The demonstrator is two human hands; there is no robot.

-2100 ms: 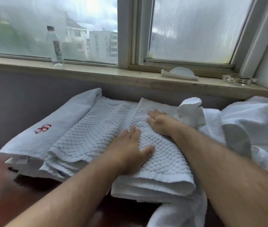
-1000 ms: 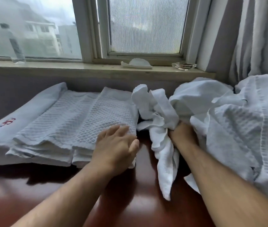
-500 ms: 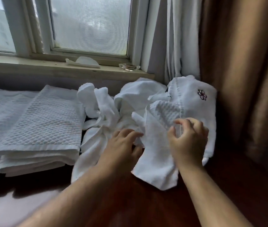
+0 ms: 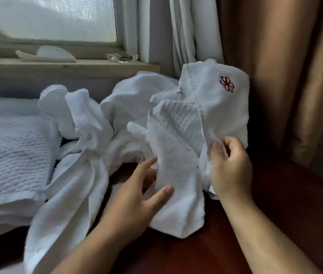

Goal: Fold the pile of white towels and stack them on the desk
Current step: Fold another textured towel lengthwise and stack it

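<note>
The dark wooden desk (image 4: 279, 224) carried everything, with a brown curtain (image 4: 287, 76) hanging past its right edge and a white curtain (image 4: 188, 32) beside a frosted window (image 4: 57, 16) behind its back edge. A pale sill (image 4: 73, 66) ran under the window.

The pile of loose towels (image 4: 135, 99) lay crumpled along the back edge, about the middle of the desk, one long piece trailing toward the front edge. The folded stack (image 4: 8, 155), with a quilted top, sat at the left edge, touching the pile.

At the pile's right side, near the back right of the desk, the emblem towel (image 4: 216, 107) stood raised with its hem hanging down. In front of it the waffle towel (image 4: 176, 175) drooped, its lower end resting on the wood.

The left hand (image 4: 136, 198) had its fingers spread apart, the thumb laid on the front of the waffle towel and the other fingers slipped behind its left edge, so the cloth sat between them. The right hand (image 4: 229, 169) had its fingers curled together, pinching the emblem towel's hem against the thumb.

A glass ashtray (image 4: 122, 57) rested at the sill's right end, and a red emblem (image 4: 226, 84) marked the raised towel's upper corner
</note>
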